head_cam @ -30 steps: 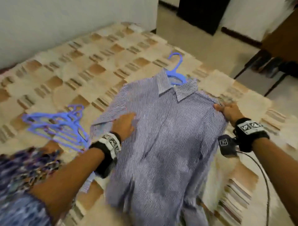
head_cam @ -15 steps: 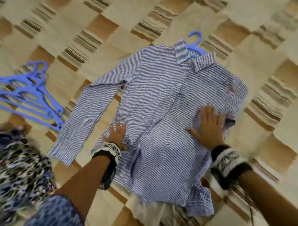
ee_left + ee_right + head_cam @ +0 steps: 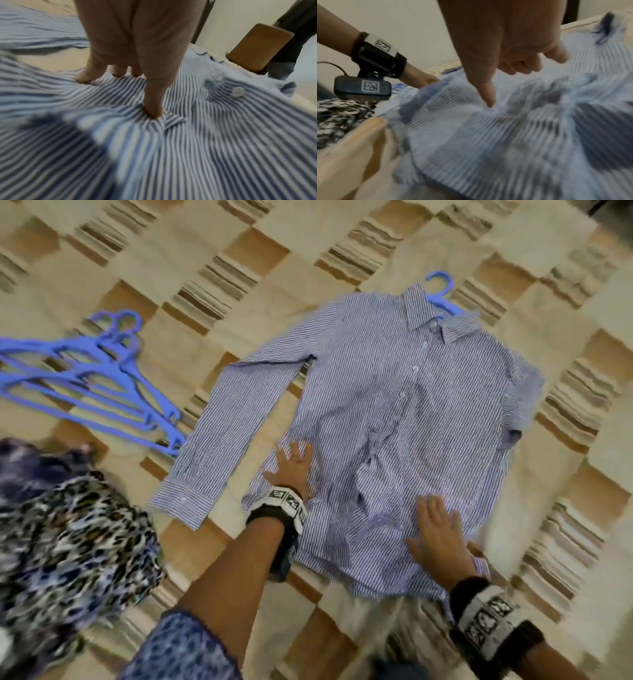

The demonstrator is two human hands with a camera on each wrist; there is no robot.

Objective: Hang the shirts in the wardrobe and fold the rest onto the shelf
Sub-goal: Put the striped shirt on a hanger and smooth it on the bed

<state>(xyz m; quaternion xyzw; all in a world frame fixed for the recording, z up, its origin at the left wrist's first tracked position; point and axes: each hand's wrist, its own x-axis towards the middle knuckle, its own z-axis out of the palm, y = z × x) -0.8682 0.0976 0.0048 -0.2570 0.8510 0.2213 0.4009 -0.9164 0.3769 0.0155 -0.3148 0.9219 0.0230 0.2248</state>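
both hands flat, fingers spread: left hand and right hand pressed striped shirt, frame centre; hanger under collar.

The left hand and right hand are bare. Each wrist wears a black strap carrying a white band printed with square black-and-white markers. Under the left wrist hangs a small black camera block with its own square marker and a thin dark cable. A blue patterned short sleeve covers the left upper arm.
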